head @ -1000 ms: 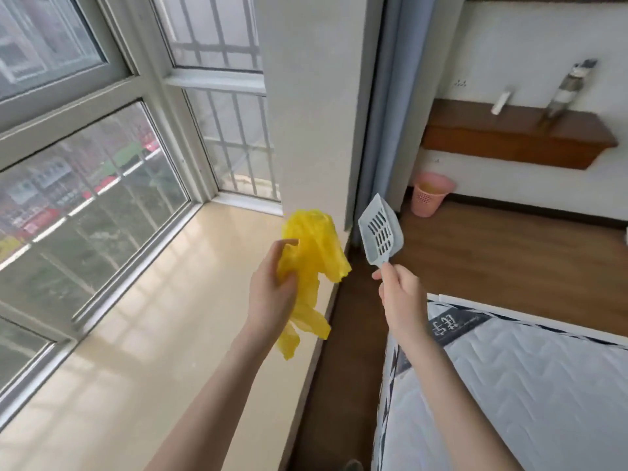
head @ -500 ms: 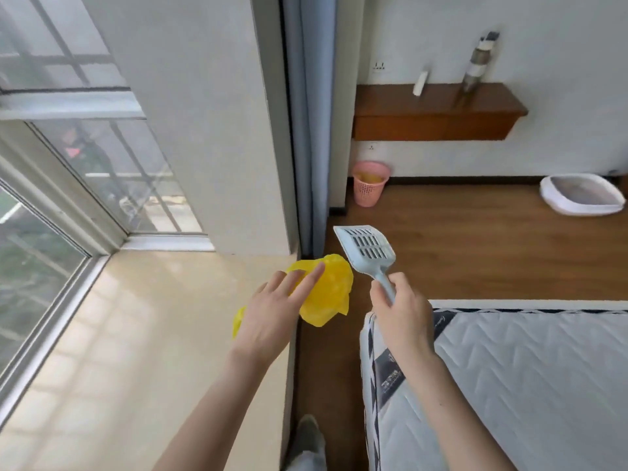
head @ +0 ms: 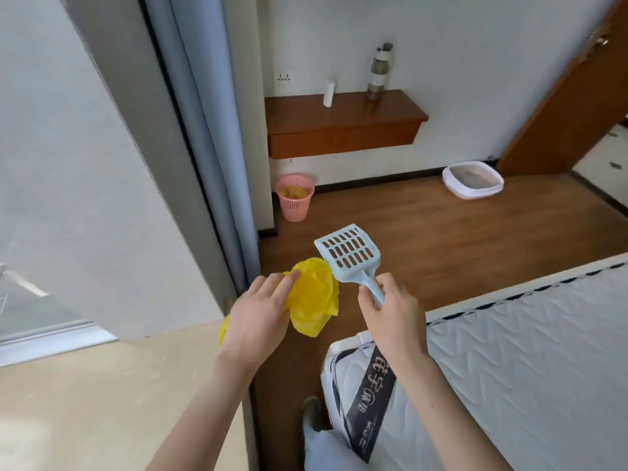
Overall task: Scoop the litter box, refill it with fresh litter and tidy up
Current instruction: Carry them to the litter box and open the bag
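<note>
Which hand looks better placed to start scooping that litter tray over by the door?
Probably the right hand: it grips the blue scoop by its handle, and the litter box lies ahead to the right. The left hand holds the yellow bag.

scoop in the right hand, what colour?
Pale blue litter scoop, slotted head, gripped by the right hand. Head view.

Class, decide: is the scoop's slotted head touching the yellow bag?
Cannot tell. In the head view the scoop overlaps the yellow bag, showing neither gap nor contact.

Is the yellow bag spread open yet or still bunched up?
Bunched up: the yellow bag hangs crumpled from the left hand, no opening visible.
</note>
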